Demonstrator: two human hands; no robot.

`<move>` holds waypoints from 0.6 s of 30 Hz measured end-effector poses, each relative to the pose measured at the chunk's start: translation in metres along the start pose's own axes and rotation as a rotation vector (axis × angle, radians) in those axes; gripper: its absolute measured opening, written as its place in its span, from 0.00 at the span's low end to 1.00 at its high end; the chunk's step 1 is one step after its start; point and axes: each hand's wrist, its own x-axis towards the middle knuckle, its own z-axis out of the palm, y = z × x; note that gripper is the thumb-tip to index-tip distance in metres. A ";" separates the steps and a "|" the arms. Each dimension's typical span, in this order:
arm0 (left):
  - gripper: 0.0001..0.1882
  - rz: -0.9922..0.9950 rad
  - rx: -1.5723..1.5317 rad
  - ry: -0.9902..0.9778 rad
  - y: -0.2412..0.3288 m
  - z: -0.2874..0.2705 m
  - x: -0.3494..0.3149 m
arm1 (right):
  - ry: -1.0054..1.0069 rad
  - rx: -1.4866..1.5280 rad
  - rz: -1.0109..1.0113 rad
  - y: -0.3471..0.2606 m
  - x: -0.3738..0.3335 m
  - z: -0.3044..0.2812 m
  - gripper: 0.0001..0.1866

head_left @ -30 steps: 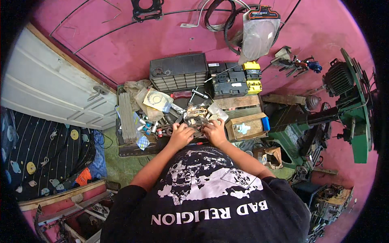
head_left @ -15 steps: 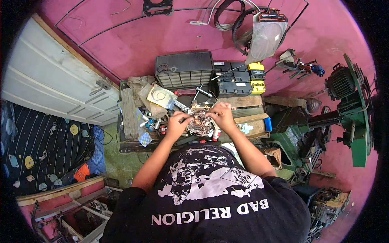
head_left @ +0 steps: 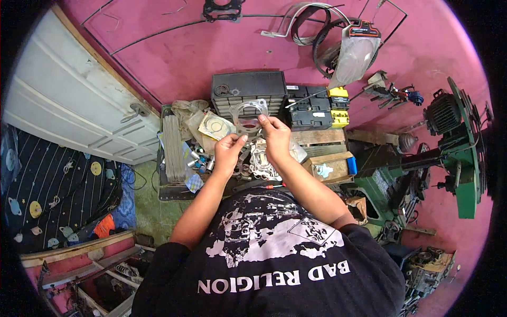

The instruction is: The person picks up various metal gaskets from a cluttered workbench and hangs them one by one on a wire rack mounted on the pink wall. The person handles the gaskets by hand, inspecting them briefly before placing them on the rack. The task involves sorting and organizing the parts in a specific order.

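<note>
My right hand (head_left: 277,138) pinches the right edge of a flat, pale grey engine gasket (head_left: 236,114) with a large round opening. Thumb and fingers of my left hand (head_left: 227,152) close on its lower edge. Together they hold it up and tilted above the workbench, in front of the black drawer cabinet. Below and between my forearms lies a heap of more pale gaskets (head_left: 260,162), partly covered by my right hand.
The black drawer cabinet (head_left: 245,83) stands at the back, beside black and yellow batteries (head_left: 311,117). Packaged parts (head_left: 216,126) and a stack of grey sheets (head_left: 172,150) lie to the left. A wooden tray (head_left: 330,166) and a green drill press (head_left: 467,179) are at the right.
Both hands have risen from the heap, lifting a gasket into plain view in front of the drawer cabinet. The whole view has shifted slightly.
</note>
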 end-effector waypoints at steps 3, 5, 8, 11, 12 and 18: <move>0.07 -0.017 0.078 0.037 0.016 -0.013 0.005 | -0.037 -0.021 -0.062 0.001 -0.005 0.020 0.11; 0.07 0.010 0.099 0.115 0.036 -0.018 0.010 | -0.172 -0.101 -0.093 -0.005 -0.005 0.027 0.13; 0.07 0.044 0.123 0.132 0.067 -0.033 0.024 | -0.278 -0.214 -0.094 0.000 0.003 0.031 0.11; 0.10 0.152 0.266 0.095 0.107 -0.034 0.049 | -0.289 -0.372 -0.077 -0.037 0.015 0.049 0.12; 0.11 0.211 0.314 0.105 0.126 -0.029 0.058 | -0.259 -0.513 -0.160 -0.066 0.016 0.062 0.12; 0.13 0.481 0.309 0.062 0.229 0.030 0.135 | -0.105 -0.457 -0.664 -0.143 0.100 0.118 0.14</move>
